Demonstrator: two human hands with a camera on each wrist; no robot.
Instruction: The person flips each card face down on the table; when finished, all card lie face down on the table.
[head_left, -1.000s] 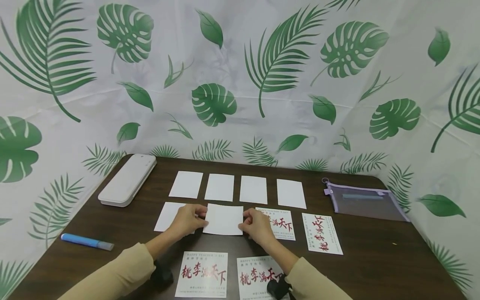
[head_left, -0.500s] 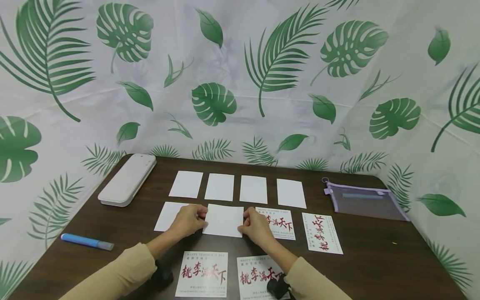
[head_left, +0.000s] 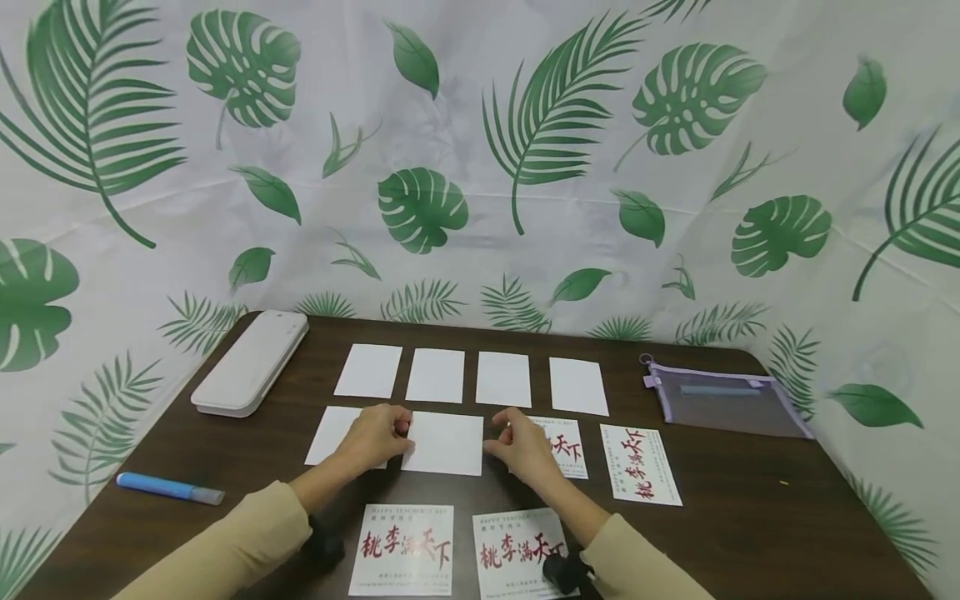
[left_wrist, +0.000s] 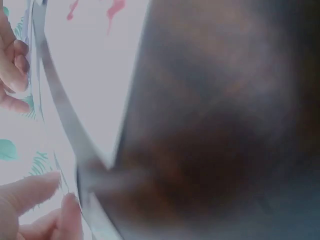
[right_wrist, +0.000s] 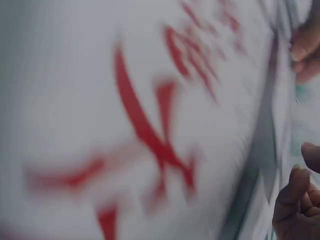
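Observation:
A blank white card (head_left: 444, 444) lies flat on the dark table (head_left: 750, 517), in the middle row. My left hand (head_left: 403, 427) is at its left edge, fingertips pinching that edge. My right hand (head_left: 501, 432) hovers just off the card's right edge, its fingers loosely curled and holding nothing. Another blank card (head_left: 328, 433) lies partly under my left hand. A red-lettered card (head_left: 567, 446) sits partly behind my right hand. Both wrist views are blurred; the left wrist view shows fingertips (left_wrist: 47, 192) by a thin card edge.
Several blank cards (head_left: 503, 379) line the back row. More printed cards lie at the right (head_left: 640, 464) and near the front edge (head_left: 403, 550). A white case (head_left: 251, 360) and a blue marker (head_left: 168, 487) lie left, a purple mesh pouch (head_left: 723, 398) right.
My right hand has let go of the blank card's right edge and drawn back a little. The card has settled flat on the table. My left hand stays at its edge.

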